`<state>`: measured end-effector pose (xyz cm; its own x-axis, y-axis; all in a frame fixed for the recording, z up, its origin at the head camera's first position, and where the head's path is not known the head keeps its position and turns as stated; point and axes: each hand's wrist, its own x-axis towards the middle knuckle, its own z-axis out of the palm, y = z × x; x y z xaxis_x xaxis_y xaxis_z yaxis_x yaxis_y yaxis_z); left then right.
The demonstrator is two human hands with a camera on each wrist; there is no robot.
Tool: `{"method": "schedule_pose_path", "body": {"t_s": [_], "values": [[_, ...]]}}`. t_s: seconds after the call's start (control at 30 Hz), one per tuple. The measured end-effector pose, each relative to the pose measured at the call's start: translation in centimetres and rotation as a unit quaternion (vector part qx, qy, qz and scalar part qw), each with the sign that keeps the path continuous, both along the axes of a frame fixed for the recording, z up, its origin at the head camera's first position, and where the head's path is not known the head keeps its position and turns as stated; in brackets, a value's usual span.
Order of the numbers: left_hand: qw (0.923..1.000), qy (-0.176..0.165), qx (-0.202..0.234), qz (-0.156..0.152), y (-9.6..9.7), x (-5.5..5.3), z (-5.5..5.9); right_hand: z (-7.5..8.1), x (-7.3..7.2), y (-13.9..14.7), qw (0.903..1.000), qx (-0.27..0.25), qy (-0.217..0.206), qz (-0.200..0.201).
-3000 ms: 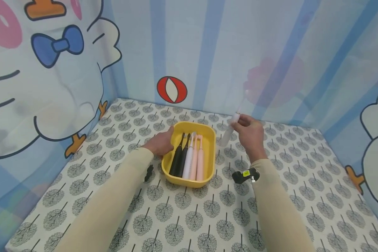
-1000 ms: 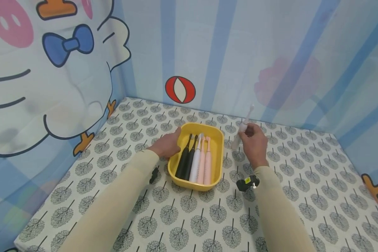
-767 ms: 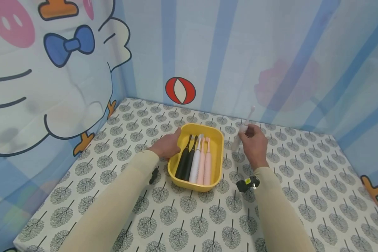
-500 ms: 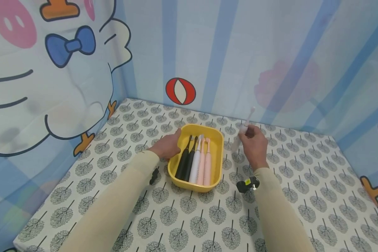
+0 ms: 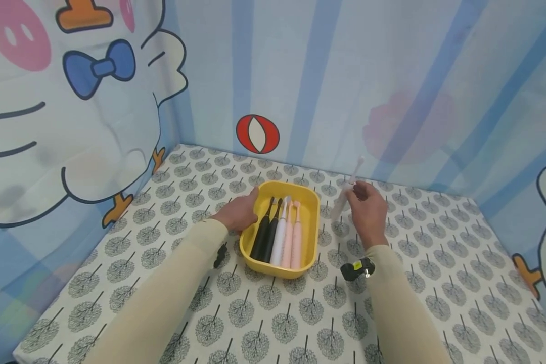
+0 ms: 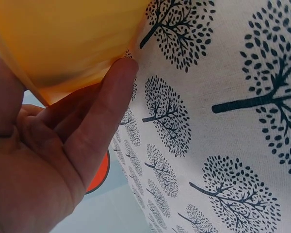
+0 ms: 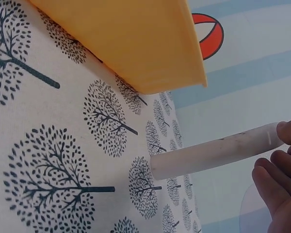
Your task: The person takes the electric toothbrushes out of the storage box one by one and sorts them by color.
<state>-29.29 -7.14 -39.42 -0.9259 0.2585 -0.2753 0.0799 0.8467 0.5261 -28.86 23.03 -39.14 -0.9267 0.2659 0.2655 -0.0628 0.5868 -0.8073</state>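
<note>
At the centre of the head view, the left hand (image 5: 238, 211) grips the left side of a yellow tray (image 5: 310, 227) holding five toothbrushes (image 5: 279, 240) (two black, one white, two pink). Right of centre, the right hand (image 5: 369, 210) pinches a pale toothbrush (image 5: 340, 205), tilted, head up.

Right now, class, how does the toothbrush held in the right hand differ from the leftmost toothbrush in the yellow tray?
Colour: the held toothbrush is pale; the leftmost tray toothbrush is black.
Place: the held toothbrush is in the right hand, outside the yellow tray; the black one lies inside it.
Company: the held one is apart; the black one lies in a row of five.
Shared: both have thick handles and slim necks.
</note>
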Motion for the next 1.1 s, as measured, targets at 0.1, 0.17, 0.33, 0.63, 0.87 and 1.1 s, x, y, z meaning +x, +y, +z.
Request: {"method": "schedule_pose_path", "body": {"t_s": [0.1,0.17,0.33,0.63,0.87,1.1], "values": [[1.0000,-0.001,-0.001,0.004,0.0,-0.1,0.0,0.2,0.3,0.1,0.9998,0.014,0.015,-0.007],[1.0000,-0.004,0.000,0.008,-0.1,-0.1,0.1,0.5,0.5,0.1,0.9995,0.019,0.021,-0.010],[0.9999,-0.010,-0.001,0.013,-0.2,-0.3,0.1,1.2,1.1,0.3,0.9989,0.020,0.040,-0.013],[0.9999,-0.001,-0.004,0.009,-0.3,-0.4,0.1,2.7,2.6,0.4,0.9982,-0.019,0.056,-0.009],[1.0000,-0.003,-0.001,0.009,0.0,-0.3,0.1,3.4,4.0,0.3,0.9975,-0.051,0.049,-0.003],[1.0000,-0.005,0.006,0.006,0.3,-0.2,0.0,3.9,5.0,-0.3,0.9975,-0.059,0.036,0.016]]}}
